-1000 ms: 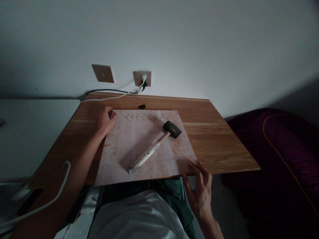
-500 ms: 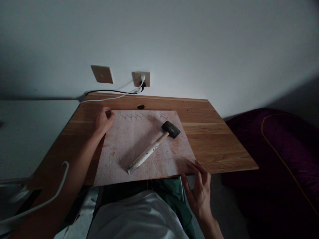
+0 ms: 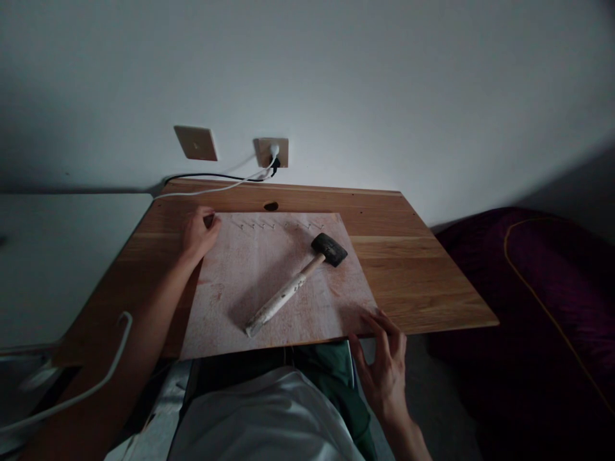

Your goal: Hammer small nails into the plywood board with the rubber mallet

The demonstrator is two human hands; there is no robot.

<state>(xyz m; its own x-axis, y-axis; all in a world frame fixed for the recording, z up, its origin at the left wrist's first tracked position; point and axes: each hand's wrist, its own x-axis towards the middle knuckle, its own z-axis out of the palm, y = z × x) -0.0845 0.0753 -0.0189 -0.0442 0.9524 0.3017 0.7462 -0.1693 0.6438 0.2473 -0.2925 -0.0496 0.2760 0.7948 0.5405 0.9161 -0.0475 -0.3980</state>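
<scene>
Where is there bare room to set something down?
The table is bare right of the board. The board has room between its left edge, nails and mallet. Crowded: the nail row at the far side, and the corners by the left hand and right hand.

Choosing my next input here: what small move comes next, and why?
Perhaps bring the right hand to the hammer: it lies on the board with neither hand on it, nails stand near the far edge, and the left hand is at the board's far left corner.
</scene>
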